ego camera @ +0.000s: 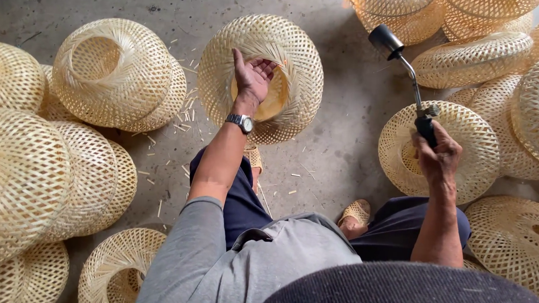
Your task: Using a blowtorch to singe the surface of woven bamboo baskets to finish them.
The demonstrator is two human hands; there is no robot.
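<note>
Nearest the camera, the person sits low over a concrete floor (344, 131), in a grey shirt (238, 273) and dark trousers (394, 229), with woven sandals (356, 211) showing between the knees.

The right hand (436, 155) is raised at the right, its grip wrapped tight around the dark handle of a gas torch (409, 73). The torch's thin metal neck slants up and to the left, ending in a black nozzle that hangs over bare floor between the baskets. Below this hand lies a round woven bamboo basket (472, 150), flat side up, on the floor.

The left arm reaches forward, a metal wristwatch (241, 122) on the wrist. The left hand (253, 77) is open, palm turned to the right, fingers loosely curled, inside the central opening of a woven bamboo shade (299, 61). That shade stands tilted on the floor straight ahead of the person. The fingers sit at the inner rim of its hole, though it is hard to tell whether they press on it; they are not closed around anything.

To the left, stacked bamboo shades (28, 176) crowd the floor, and a domed one (114, 69) lies farther back. Short bamboo splinters (185, 113) are scattered between them. At the far right, a heap of more shades (503, 34) fills the corner.
</note>
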